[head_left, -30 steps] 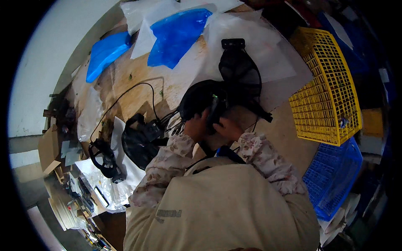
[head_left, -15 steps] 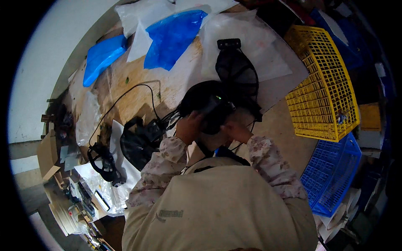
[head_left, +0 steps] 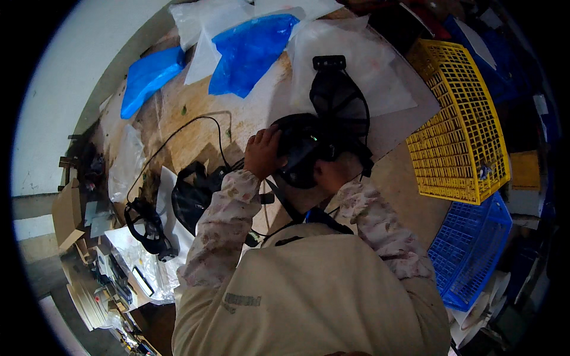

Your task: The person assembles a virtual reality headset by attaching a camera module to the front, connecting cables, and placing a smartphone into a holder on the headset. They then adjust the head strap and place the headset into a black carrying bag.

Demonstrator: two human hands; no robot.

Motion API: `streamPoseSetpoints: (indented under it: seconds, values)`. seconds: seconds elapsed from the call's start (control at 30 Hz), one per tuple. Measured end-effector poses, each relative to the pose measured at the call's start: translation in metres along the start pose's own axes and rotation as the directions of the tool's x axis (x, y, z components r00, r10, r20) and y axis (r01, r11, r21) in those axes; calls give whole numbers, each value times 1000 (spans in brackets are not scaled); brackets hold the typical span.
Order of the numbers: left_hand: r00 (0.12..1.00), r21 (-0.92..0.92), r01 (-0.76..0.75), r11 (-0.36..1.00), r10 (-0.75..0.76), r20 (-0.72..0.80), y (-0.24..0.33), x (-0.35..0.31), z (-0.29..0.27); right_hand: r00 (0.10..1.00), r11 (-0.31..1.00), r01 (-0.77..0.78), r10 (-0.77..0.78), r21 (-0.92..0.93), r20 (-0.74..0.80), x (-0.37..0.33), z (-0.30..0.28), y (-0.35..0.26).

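Observation:
A black rounded case (head_left: 300, 154) with a small green light lies on the table in front of me. From its far right side extends a black mesh piece (head_left: 341, 101) ending in a flat black bar. My left hand (head_left: 262, 153) grips the case's left edge, fingers bent and thumb against its near side. At the lower right of the case, my right hand (head_left: 333, 174) is closed on its edge; the fingertips are partly hidden. Black cables run left from the case toward a black bag (head_left: 191, 199).
A black strapped headset (head_left: 147, 231) lies at the left. Blue plastic bags (head_left: 252, 53) and clear plastic sheets (head_left: 362, 71) cover the table's far side. To the right stand a yellow crate (head_left: 460, 118) and a blue crate (head_left: 469, 249). Cardboard boxes (head_left: 67, 210) are at far left.
My left hand has moved up and outward along the left side of the case, and its fingers show more. My right hand has shifted slightly against the lower right edge.

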State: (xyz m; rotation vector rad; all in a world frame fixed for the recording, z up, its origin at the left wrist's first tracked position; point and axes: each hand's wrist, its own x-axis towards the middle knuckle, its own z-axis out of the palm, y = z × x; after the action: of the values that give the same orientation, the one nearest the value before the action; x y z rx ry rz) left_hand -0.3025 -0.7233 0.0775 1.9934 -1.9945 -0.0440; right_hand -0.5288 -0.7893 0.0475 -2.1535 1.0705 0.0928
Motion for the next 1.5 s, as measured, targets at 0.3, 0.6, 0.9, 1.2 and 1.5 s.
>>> streamPoseSetpoints:
  seconds: [0.3, 0.6, 0.9, 1.2, 1.5]
  values:
    - [828, -222, 310, 924, -148, 541, 77, -5, -48, 995, 961, 93, -85, 260, -44, 1, 18, 42]
    - [862, -238, 305, 922, -161, 481, 63, -16, 21, 974, 910, 28, 68, 414, -216, -24, 49, 53]
    - [970, 106, -226, 968, 214, 113, 41, -18, 16, 954, 691, 86, 150, 718, -259, -31, 46, 48]
    - [919, 47, 53, 997, -67, 389, 40, -26, 11, 931, 826, 81, 137, 557, -339, -39, 14, 30]
    - [973, -27, -225, 974, 226, 45, 59, -14, 35, 849, 957, 114, -234, -268, -474, 1, -16, 82]
